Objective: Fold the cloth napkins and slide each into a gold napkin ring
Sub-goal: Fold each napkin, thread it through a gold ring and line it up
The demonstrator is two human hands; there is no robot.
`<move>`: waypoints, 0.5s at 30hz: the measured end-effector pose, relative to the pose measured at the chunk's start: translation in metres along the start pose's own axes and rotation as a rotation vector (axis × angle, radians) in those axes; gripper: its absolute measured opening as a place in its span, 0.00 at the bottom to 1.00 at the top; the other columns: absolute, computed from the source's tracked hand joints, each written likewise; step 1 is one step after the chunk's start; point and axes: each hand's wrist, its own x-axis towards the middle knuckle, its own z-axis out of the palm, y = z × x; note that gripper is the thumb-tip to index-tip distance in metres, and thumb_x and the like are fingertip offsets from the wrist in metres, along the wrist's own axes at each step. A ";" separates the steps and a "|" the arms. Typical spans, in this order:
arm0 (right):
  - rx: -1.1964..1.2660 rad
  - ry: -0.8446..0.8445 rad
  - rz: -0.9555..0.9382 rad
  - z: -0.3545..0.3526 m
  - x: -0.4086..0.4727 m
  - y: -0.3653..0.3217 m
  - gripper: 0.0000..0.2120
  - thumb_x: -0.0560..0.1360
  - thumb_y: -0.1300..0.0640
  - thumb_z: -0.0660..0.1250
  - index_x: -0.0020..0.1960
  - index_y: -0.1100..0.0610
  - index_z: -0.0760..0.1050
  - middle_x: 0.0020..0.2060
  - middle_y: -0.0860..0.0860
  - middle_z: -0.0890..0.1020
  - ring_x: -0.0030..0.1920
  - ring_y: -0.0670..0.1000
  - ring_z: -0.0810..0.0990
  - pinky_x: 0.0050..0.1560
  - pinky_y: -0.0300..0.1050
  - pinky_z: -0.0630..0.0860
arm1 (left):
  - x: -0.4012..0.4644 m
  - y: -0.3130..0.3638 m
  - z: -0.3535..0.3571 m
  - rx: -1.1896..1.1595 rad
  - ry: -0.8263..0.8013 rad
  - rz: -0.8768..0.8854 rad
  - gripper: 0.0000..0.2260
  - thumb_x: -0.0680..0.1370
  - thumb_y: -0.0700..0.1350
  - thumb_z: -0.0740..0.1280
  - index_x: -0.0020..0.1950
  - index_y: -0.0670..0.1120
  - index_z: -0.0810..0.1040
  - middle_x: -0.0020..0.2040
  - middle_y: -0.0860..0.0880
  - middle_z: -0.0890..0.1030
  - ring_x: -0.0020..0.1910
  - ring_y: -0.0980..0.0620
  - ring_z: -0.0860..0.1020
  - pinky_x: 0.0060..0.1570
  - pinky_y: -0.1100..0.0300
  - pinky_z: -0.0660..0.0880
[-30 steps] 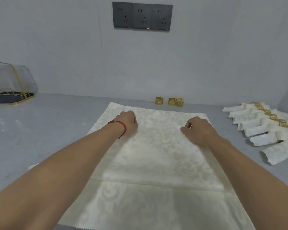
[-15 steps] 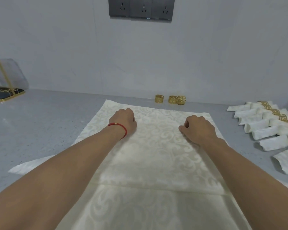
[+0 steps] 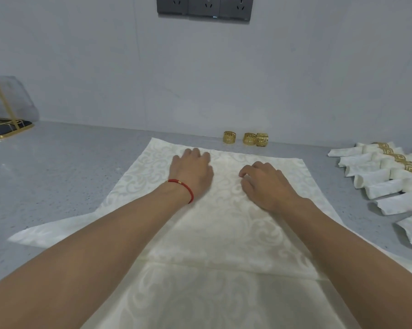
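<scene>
Grey speckled stone-look countertop [image 3: 65, 176] runs back to a plain pale grey wall [image 3: 105, 67]; a dark grey triple socket panel [image 3: 205, 7] sits high on that wall, cut by the top edge. Far left on the counter: a sheer grey fabric bag with gold trim [image 3: 8, 108], partly out of view.

Large cream damask cloth napkin with a scroll pattern [image 3: 224, 233] lies spread flat on the counter centre, near edge out of view, a horizontal crease across its near part. A corner sticks out to the left on the counter.

Left hand [image 3: 193, 173], red cord bracelet [image 3: 184, 189] on the wrist, lies palm down on the napkin's far part, fingers fairly straight and pressing the cloth, nothing held. Right hand [image 3: 264, 184] also rests on the napkin just beside it, fingers bent with tips on the fabric; cannot tell whether they pinch the cloth or just touch it.

Three loose gold openwork metal napkin rings [image 3: 246, 138] stand by the wall just past the napkin's far edge, one apart, two touching.

Right side of the counter: a row of rolled cream napkins already in gold rings [image 3: 385, 179], lying side by side, well apart from the hands, partly cut by the right edge.
</scene>
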 end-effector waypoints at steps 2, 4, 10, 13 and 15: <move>-0.056 -0.011 -0.009 -0.002 0.004 -0.002 0.13 0.83 0.51 0.55 0.63 0.48 0.74 0.55 0.50 0.77 0.56 0.55 0.74 0.53 0.53 0.69 | -0.004 0.008 0.008 -0.105 -0.030 0.155 0.16 0.82 0.51 0.54 0.65 0.50 0.74 0.61 0.50 0.75 0.63 0.47 0.71 0.58 0.49 0.68; -0.082 -0.038 -0.008 -0.007 0.011 -0.003 0.11 0.82 0.51 0.57 0.60 0.48 0.75 0.52 0.49 0.77 0.55 0.55 0.75 0.54 0.53 0.70 | -0.005 0.009 0.020 -0.134 -0.125 0.220 0.15 0.82 0.51 0.51 0.64 0.52 0.72 0.58 0.53 0.73 0.63 0.49 0.70 0.58 0.51 0.66; 0.150 0.056 0.072 0.002 0.059 0.000 0.08 0.79 0.57 0.63 0.53 0.54 0.80 0.50 0.50 0.82 0.51 0.55 0.80 0.53 0.54 0.78 | -0.005 0.004 0.036 -0.171 -0.181 0.180 0.20 0.82 0.53 0.48 0.73 0.55 0.65 0.69 0.54 0.69 0.68 0.53 0.65 0.70 0.47 0.61; 0.188 0.061 0.129 0.015 0.083 -0.001 0.12 0.80 0.55 0.65 0.62 0.56 0.78 0.55 0.53 0.80 0.56 0.57 0.79 0.56 0.53 0.77 | -0.006 0.005 0.036 -0.200 -0.197 0.163 0.21 0.82 0.53 0.49 0.75 0.55 0.64 0.76 0.53 0.64 0.74 0.53 0.61 0.74 0.46 0.56; 0.177 0.016 0.177 0.024 0.096 -0.004 0.14 0.81 0.52 0.65 0.63 0.57 0.77 0.59 0.54 0.77 0.58 0.58 0.78 0.58 0.53 0.76 | -0.007 0.004 0.036 -0.202 -0.189 0.165 0.21 0.82 0.53 0.49 0.75 0.56 0.63 0.76 0.53 0.64 0.74 0.53 0.60 0.74 0.46 0.56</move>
